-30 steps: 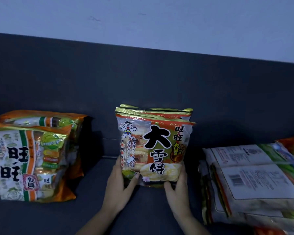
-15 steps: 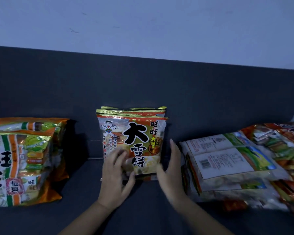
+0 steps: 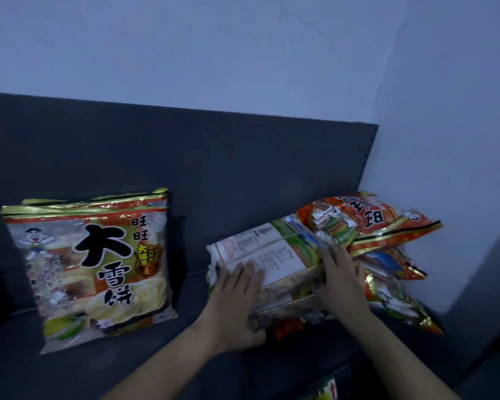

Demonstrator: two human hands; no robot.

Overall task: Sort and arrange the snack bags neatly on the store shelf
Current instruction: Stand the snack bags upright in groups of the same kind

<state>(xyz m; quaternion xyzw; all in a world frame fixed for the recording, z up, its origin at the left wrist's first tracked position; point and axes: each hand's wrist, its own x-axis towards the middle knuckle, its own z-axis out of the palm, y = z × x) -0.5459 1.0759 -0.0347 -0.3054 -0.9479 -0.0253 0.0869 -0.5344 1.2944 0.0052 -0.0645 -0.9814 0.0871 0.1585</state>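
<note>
Gold-edged plastic marks the standing bags (image 3: 96,272) at the left of the dark shelf (image 3: 243,356): they are upright, printed faces forward, leaning back toward the rear panel (image 3: 214,168), with nothing touching them. Well apart to their right lies the untidy heap. Its top item, a white-backed bag (image 3: 272,249), rests flat with the label side up, its long axis running from near-left up toward far-right. The left hand (image 3: 237,301) is spread over the bag's near-left end, fingers splayed flat on top and the thumb seemingly hooked under the lower edge, though blur makes that uncertain. The right hand (image 3: 338,281) covers the bag's right end, fingers curled over the seam where the red bag (image 3: 370,220) overlaps it. Both hands thus bracket the bag across its length, each equally close. Standing it up would likely mean tipping the long axis upright and drawing it clear of the red bag, which may slide.
</note>
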